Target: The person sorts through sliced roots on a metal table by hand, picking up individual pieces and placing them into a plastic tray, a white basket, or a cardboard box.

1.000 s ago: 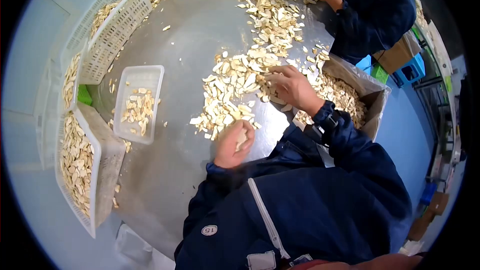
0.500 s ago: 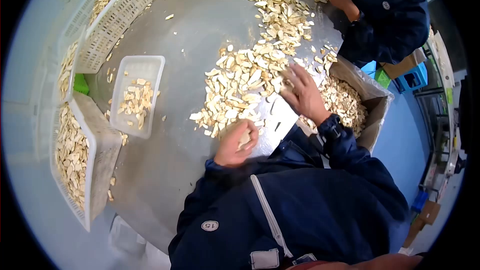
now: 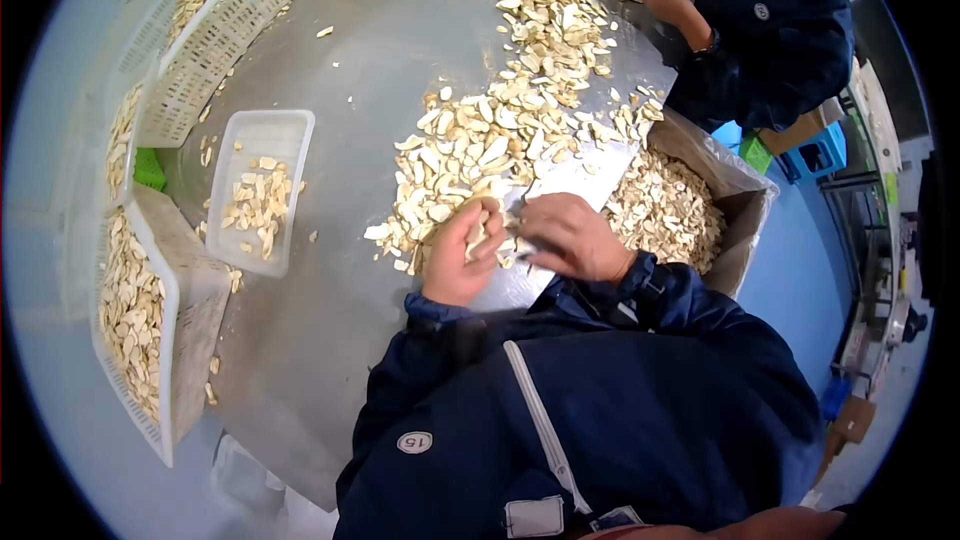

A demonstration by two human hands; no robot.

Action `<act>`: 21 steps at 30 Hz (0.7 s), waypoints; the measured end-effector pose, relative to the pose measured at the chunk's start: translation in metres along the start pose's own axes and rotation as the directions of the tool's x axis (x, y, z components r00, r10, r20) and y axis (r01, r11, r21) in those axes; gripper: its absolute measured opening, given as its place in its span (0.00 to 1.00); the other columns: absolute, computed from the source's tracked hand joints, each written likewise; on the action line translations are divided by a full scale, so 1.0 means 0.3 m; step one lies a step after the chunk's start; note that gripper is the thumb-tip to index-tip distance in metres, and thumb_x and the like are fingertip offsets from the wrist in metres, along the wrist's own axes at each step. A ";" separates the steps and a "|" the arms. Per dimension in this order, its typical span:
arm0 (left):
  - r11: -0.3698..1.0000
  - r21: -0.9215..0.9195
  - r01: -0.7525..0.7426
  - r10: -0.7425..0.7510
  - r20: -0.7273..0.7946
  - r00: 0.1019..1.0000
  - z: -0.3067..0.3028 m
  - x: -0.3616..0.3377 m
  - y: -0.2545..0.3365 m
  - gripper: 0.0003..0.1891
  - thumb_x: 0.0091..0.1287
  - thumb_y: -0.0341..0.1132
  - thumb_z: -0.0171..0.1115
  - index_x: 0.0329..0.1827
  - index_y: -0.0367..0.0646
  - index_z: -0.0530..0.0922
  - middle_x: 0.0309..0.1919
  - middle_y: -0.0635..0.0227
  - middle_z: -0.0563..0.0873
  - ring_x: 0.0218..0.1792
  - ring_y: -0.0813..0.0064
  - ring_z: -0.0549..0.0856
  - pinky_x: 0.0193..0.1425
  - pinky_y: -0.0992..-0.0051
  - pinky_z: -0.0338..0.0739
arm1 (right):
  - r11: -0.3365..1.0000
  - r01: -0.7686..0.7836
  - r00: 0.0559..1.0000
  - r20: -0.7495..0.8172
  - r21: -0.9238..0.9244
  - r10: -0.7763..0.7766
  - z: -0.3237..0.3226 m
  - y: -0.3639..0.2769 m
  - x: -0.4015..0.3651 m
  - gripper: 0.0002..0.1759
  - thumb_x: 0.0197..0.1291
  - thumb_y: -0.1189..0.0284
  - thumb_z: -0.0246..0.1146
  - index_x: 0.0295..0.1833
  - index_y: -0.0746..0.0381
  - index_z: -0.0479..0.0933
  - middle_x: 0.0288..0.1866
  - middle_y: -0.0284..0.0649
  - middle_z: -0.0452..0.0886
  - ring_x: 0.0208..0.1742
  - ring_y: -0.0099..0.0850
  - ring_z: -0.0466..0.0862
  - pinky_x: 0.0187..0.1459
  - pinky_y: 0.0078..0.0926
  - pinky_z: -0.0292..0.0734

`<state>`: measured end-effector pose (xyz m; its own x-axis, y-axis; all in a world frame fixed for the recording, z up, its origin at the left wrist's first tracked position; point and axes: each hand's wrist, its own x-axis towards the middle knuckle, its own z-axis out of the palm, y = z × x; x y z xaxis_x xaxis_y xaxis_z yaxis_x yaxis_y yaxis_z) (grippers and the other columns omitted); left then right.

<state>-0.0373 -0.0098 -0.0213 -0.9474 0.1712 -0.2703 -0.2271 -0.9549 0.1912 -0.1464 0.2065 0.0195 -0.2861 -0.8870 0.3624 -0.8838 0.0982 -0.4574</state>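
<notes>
The left hand (image 3: 460, 258) curls around a few pale slices (image 3: 478, 236) at the near edge of the pile (image 3: 490, 145) on the desk (image 3: 380, 50). The right hand (image 3: 572, 238) lies beside it, fingers bent, and I cannot tell whether it pinches anything. The slices look thin, light and brittle, so a gentle pinch across the flat faces suits them.

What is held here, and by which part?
Left hand curls around pale slices, grip point unclear; for the right hand it cannot be told.
</notes>
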 end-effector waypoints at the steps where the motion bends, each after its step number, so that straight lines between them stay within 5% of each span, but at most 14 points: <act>1: 0.999 -0.042 -0.021 0.022 0.003 1.000 0.009 0.032 -0.007 0.12 0.87 0.40 0.49 0.55 0.41 0.75 0.38 0.72 0.77 0.25 0.87 0.71 0.15 0.88 0.60 | 0.998 -0.062 0.996 -0.064 -0.020 0.061 -0.015 0.036 0.001 0.25 0.62 0.65 0.76 0.64 0.54 0.81 0.66 0.42 0.81 0.66 0.46 0.81 0.67 0.44 0.77; 4: 0.994 -0.094 -0.048 0.046 -0.024 0.999 0.021 0.113 -0.051 0.11 0.87 0.40 0.49 0.54 0.42 0.75 0.38 0.73 0.77 0.26 0.87 0.71 0.14 0.89 0.59 | 0.942 -0.229 0.966 -0.180 -0.244 0.188 -0.083 0.167 0.021 0.20 0.62 0.69 0.75 0.59 0.56 0.83 0.61 0.40 0.84 0.60 0.44 0.84 0.61 0.43 0.79; 8: 1.000 0.010 -0.027 0.028 -0.101 0.994 0.059 0.103 -0.063 0.12 0.87 0.40 0.48 0.49 0.42 0.74 0.37 0.72 0.76 0.25 0.89 0.70 0.15 0.88 0.57 | 0.928 -0.343 0.925 -0.224 -0.147 0.307 -0.125 0.192 0.153 0.08 0.68 0.72 0.70 0.50 0.59 0.88 0.46 0.45 0.89 0.47 0.47 0.88 0.49 0.41 0.83; 11: 0.994 0.112 0.018 -0.034 0.143 0.989 0.068 0.055 -0.008 0.14 0.87 0.42 0.47 0.46 0.41 0.73 0.35 0.71 0.76 0.23 0.89 0.69 0.16 0.88 0.56 | 0.927 -0.371 0.918 -0.171 -0.052 0.357 -0.077 0.174 0.315 0.09 0.70 0.69 0.69 0.52 0.58 0.88 0.45 0.44 0.88 0.41 0.46 0.88 0.42 0.38 0.84; 17: 0.998 0.063 0.020 -0.027 0.126 0.992 0.059 0.055 -0.010 0.13 0.86 0.40 0.48 0.50 0.40 0.75 0.37 0.70 0.78 0.24 0.87 0.71 0.17 0.88 0.58 | 0.823 -0.316 0.948 -0.118 -0.473 0.296 0.033 0.245 0.498 0.11 0.68 0.61 0.69 0.47 0.56 0.88 0.41 0.39 0.87 0.48 0.44 0.86 0.52 0.43 0.80; 21: 0.999 0.047 0.006 -0.014 0.170 0.985 0.038 0.067 -0.014 0.13 0.86 0.40 0.49 0.51 0.40 0.76 0.37 0.69 0.79 0.25 0.87 0.71 0.18 0.88 0.59 | 0.870 -0.338 0.937 -0.042 -0.360 0.346 0.019 0.250 0.489 0.10 0.66 0.63 0.70 0.47 0.55 0.88 0.41 0.37 0.88 0.49 0.42 0.84 0.54 0.42 0.78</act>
<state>-0.0578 0.0004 -0.0168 -0.9688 0.2228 -0.1088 -0.2427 -0.9416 0.2333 -0.2526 0.0812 0.0338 -0.5899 -0.7782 0.2154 -0.8053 0.5475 -0.2273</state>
